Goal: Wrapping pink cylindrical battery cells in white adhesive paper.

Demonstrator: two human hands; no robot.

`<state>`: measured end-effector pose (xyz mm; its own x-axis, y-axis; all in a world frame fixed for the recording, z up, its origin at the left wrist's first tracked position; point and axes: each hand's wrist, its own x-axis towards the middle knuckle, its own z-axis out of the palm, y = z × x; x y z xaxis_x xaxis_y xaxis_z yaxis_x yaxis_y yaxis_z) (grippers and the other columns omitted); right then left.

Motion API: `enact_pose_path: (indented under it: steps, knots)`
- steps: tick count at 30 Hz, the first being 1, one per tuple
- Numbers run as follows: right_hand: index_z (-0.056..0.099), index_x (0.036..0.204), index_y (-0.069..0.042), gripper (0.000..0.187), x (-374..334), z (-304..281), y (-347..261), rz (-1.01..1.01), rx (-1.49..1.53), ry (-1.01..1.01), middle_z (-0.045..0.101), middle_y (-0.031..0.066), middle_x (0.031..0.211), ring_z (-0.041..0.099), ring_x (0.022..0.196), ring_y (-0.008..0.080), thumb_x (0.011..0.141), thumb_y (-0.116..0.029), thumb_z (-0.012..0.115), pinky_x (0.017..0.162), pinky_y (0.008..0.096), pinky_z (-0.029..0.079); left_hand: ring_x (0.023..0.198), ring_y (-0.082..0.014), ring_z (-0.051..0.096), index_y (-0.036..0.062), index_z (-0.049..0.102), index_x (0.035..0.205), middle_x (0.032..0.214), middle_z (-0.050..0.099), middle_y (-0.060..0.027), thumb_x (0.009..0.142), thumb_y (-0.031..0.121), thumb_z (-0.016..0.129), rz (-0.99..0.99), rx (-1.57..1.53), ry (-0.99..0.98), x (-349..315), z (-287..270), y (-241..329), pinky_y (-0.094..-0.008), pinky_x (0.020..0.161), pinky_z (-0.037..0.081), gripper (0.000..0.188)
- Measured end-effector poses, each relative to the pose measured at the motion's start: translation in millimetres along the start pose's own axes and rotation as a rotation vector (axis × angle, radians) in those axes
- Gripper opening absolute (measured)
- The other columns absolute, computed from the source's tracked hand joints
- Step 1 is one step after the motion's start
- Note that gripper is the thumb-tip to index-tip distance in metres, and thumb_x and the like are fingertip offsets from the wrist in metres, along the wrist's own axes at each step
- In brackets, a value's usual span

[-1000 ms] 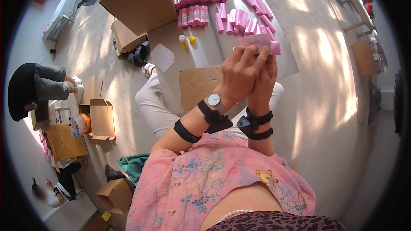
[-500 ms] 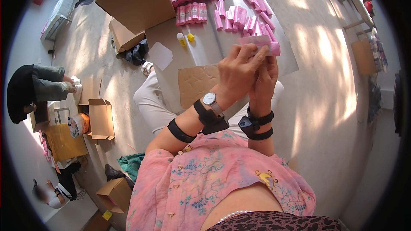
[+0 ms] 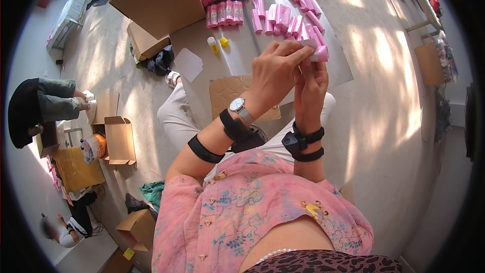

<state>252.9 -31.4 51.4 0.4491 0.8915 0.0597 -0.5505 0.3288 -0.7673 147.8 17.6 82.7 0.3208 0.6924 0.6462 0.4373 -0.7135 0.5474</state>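
Over the counter (image 3: 337, 65), left hand (image 3: 275, 65) and right hand (image 3: 310, 81) grip a pink roll (image 3: 321, 54); likely light, slick; best pinched endwise.

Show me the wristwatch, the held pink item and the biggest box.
Wristwatch (image 3: 236, 104), head view: its dial.
Held pink item (image 3: 321, 54), head view: its right end.
Biggest box (image 3: 157, 6), head view: an outer wall.

Pink floral shirt (image 3: 242, 192), watch (image 3: 236, 104), black straps (image 3: 205, 150)

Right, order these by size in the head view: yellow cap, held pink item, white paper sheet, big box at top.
1. Big box
2. White paper sheet and held pink item: unsure, the item being partly hidden
3. Yellow cap
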Motion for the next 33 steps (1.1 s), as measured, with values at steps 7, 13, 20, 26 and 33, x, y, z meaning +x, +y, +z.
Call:
enact_pose_path:
  steps: [7, 13, 20, 26, 33]
  knots:
    - [0.054, 0.138, 0.0, 0.034, 5, -8, 6, 0.008, -0.058, -0.008, 0.066, 0.0097, 0.128, 0.066, 0.115, 0.0167, 0.106, -0.009, 0.059, 0.098, 0.0292, 0.055, 0.091, -0.0228, 0.068, 0.0226, 0.077, 0.112, 0.102, 0.07, 0.003, 0.077, 0.01, 0.077, -0.005, -0.007, -0.027, 3, 5, -4, -0.0352, 0.07, 0.057, 0.037]
    - [0.055, 0.138, 0.0, 0.034, 8, -10, 6, 0.025, -0.073, 0.003, 0.065, 0.0101, 0.13, 0.066, 0.115, 0.0179, 0.106, -0.01, 0.06, 0.098, 0.0303, 0.055, 0.091, -0.0248, 0.067, 0.0232, 0.077, 0.11, 0.101, 0.062, -0.0031, 0.077, 0.007, 0.077, -0.074, -0.03, -0.086, 4, 4, -3, -0.0378, 0.067, 0.055, 0.036]
    - [0.054, 0.141, -0.001, 0.036, 13, -21, 6, 0.06, -0.092, -0.042, 0.065, 0.0092, 0.131, 0.066, 0.116, 0.0169, 0.106, -0.011, 0.06, 0.097, 0.0297, 0.055, 0.085, -0.0234, 0.069, 0.0227, 0.076, 0.114, 0.108, 0.06, -0.0047, 0.082, -0.001, 0.07, -0.02, -0.016, -0.075, 8, 6, -6, -0.0368, 0.06, 0.053, 0.04]
    - [0.057, 0.138, -0.004, 0.033, 16, -19, 1, 0.068, -0.094, -0.068, 0.067, 0.006, 0.126, 0.065, 0.114, 0.015, 0.106, -0.011, 0.061, 0.099, 0.0325, 0.054, 0.089, -0.0212, 0.071, 0.0235, 0.076, 0.115, 0.113, 0.06, -0.0043, 0.079, -0.002, 0.072, 0.012, -0.005, -0.056, 8, 6, -7, -0.0348, 0.062, 0.055, 0.044]
    - [0.055, 0.14, -0.004, 0.035, 20, -27, 2, 0.102, -0.083, -0.088, 0.066, 0.0072, 0.13, 0.064, 0.118, 0.0165, 0.106, -0.011, 0.06, 0.102, 0.0337, 0.053, 0.091, -0.02, 0.072, 0.0221, 0.076, 0.114, 0.115, 0.061, -0.0023, 0.078, -0.003, 0.073, 0.006, 0.013, -0.061, 8, 7, -5, -0.0337, 0.063, 0.056, 0.044]
